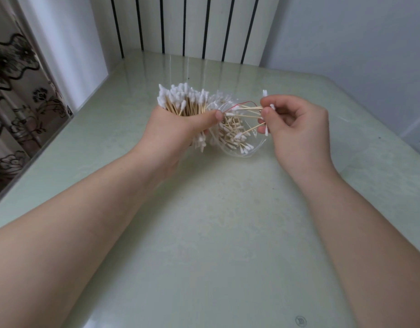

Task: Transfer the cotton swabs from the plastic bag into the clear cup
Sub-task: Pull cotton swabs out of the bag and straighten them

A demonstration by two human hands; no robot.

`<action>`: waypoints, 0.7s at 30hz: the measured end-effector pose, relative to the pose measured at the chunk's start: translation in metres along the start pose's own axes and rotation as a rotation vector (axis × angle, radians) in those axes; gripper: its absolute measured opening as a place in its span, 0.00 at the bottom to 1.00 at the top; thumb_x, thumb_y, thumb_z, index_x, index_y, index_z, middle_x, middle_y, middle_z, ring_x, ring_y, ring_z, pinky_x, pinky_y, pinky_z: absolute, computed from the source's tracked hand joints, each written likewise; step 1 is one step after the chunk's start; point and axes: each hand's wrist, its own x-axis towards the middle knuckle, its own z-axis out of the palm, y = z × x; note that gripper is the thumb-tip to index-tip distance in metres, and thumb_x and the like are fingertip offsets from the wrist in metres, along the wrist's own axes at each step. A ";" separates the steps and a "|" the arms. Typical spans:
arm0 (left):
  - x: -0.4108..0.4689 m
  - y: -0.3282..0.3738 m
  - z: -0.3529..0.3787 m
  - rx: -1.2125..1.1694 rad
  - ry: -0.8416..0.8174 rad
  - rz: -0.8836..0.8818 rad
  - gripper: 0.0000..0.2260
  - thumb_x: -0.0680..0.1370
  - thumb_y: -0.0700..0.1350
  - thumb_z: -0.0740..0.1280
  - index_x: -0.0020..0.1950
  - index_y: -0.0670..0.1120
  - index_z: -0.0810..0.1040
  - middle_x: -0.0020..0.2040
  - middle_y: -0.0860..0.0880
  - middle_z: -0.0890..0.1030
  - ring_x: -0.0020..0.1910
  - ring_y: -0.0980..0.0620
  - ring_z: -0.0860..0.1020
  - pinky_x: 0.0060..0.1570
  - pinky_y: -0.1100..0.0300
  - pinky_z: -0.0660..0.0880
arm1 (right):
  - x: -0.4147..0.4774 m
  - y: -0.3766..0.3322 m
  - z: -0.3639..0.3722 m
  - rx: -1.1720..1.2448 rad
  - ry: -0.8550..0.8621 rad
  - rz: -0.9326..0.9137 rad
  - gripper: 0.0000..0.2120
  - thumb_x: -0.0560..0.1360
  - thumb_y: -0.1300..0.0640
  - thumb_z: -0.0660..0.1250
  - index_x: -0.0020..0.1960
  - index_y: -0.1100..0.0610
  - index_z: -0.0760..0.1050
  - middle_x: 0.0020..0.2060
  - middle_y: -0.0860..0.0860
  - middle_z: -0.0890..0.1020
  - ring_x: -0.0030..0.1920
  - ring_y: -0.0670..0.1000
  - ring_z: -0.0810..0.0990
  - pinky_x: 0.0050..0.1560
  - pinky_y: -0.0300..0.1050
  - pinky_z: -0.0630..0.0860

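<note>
Pale green counter [228,221] carries 2 hands: left hand [178,131] grips a thick cotton swabs bundle [183,100], right hand [296,131] pinches strays above the plastic bag [237,138]; align sticks first.

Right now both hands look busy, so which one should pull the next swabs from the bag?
Probably the right hand: its fingers already pinch a few swabs at the plastic bag. The left hand is full with a big bundle.
</note>
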 end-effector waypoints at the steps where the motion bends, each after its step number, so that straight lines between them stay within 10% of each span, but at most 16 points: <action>1: -0.001 0.001 0.000 -0.013 -0.004 -0.013 0.10 0.73 0.38 0.77 0.48 0.48 0.79 0.33 0.58 0.82 0.33 0.61 0.81 0.37 0.66 0.75 | 0.000 0.000 0.000 0.001 -0.002 0.006 0.10 0.77 0.64 0.68 0.48 0.49 0.82 0.38 0.47 0.84 0.36 0.47 0.86 0.45 0.43 0.82; 13: 0.000 0.000 -0.002 -0.146 0.058 -0.119 0.03 0.77 0.38 0.71 0.50 0.42 0.80 0.37 0.46 0.82 0.35 0.51 0.80 0.40 0.56 0.76 | -0.003 0.000 0.004 -0.022 -0.050 -0.049 0.11 0.77 0.63 0.69 0.47 0.46 0.82 0.36 0.44 0.84 0.34 0.45 0.84 0.43 0.41 0.80; 21: 0.000 -0.001 0.000 -0.241 0.041 -0.016 0.05 0.80 0.35 0.68 0.48 0.43 0.81 0.55 0.43 0.86 0.56 0.48 0.85 0.58 0.53 0.81 | -0.003 -0.002 0.002 0.014 -0.105 -0.083 0.12 0.77 0.64 0.69 0.47 0.47 0.82 0.37 0.44 0.84 0.34 0.45 0.83 0.41 0.36 0.77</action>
